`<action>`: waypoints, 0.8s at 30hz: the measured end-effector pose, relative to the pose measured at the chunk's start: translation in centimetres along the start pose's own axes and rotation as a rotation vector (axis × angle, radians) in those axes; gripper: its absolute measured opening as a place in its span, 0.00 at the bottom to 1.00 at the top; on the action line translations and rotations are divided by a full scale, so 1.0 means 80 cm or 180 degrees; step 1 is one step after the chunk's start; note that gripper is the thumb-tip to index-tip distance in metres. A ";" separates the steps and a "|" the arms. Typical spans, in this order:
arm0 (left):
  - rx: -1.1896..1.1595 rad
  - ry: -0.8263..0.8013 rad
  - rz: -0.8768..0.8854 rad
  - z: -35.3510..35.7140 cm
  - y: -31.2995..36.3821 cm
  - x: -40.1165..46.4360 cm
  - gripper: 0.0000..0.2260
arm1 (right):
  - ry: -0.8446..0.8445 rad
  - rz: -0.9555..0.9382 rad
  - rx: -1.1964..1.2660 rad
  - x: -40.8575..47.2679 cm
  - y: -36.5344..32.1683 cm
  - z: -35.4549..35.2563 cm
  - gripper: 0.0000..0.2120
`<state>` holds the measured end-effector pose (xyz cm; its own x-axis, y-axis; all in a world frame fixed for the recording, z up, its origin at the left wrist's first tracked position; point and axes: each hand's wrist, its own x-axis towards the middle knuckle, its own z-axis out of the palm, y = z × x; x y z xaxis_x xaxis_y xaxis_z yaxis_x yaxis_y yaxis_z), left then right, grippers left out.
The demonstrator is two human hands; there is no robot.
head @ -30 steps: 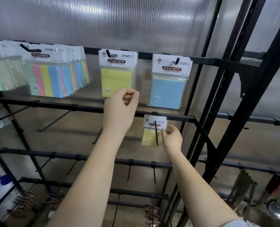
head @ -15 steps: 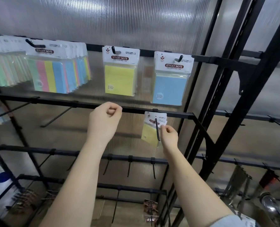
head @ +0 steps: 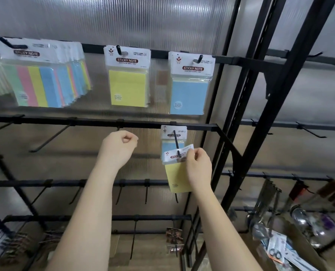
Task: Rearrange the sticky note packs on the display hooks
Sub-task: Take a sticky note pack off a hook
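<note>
- Yellow sticky note pack (head: 179, 178) is at the tip of a black display hook (head: 176, 141) on the second rail (head: 96, 122); its white header card (head: 177, 156) is tilted, and the hook's end shows at the card's hole.
- Right hand (head: 199, 169) pinches the right edge of that header card between thumb and fingertips, with the rest of the pack hanging free below the grip.
- Behind it, a blue sticky note pack (head: 172, 147) hangs further back on the same hook, close to the rail and partly covered by the yellow one.
- Left hand (head: 119, 149) is raised just below the rail, well apart from the packs, fingers curled into a loose fist and holding nothing that I can see.
- On the top rail hang a large yellow pack (head: 128, 88), a large blue pack (head: 189, 96) and, to the left, a thick row of multicolour packs (head: 43, 85); none is being touched.
- Several neighbouring hooks on the second rail and the rail below carry nothing.
- Judging the step: the yellow pack is being threaded at the hook's tip, either going on or coming off; a single moment does not tell which.
- If it is going on, the next move calls for levelling the card so the hole stays square to the hook, then sliding it back until it sits against the blue pack.
- If it is coming off, the card needs a short pull along the hook's line, clear of the tip, without dragging the blue pack forward.
</note>
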<state>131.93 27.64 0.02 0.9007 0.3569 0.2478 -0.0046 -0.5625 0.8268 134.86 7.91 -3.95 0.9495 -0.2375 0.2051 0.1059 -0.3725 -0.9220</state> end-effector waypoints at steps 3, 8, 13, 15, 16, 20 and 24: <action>0.0109 -0.0183 -0.0110 0.011 -0.012 0.006 0.06 | -0.0139 -0.0061 -0.0061 -0.004 -0.004 -0.014 0.14; 0.0180 -0.0448 -0.0234 0.037 -0.022 0.021 0.07 | -0.0504 -0.0093 -0.0156 0.000 -0.016 -0.040 0.16; 0.0105 -0.0643 -0.0506 0.071 -0.019 0.043 0.08 | -0.0604 -0.0074 -0.0223 0.002 -0.024 -0.060 0.14; 0.0125 -0.0780 -0.0543 0.083 -0.013 0.052 0.08 | -0.0615 -0.0103 -0.0128 0.003 -0.028 -0.069 0.11; 0.0160 -0.0862 -0.0536 0.089 -0.010 0.056 0.07 | -0.0600 -0.0116 -0.0063 0.003 -0.030 -0.073 0.11; 0.0147 -0.1150 -0.0548 0.107 -0.001 0.067 0.17 | -0.0394 -0.0121 0.0257 0.008 -0.037 -0.089 0.12; -0.0127 -0.1265 -0.0552 0.125 0.001 0.072 0.14 | -0.0257 0.0149 0.0691 0.014 -0.034 -0.100 0.12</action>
<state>141.44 22.14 -3.54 0.9868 0.1244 -0.1037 0.1518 -0.4875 0.8598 133.28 1.50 1.43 0.9745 -0.1743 0.1414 0.1139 -0.1591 -0.9807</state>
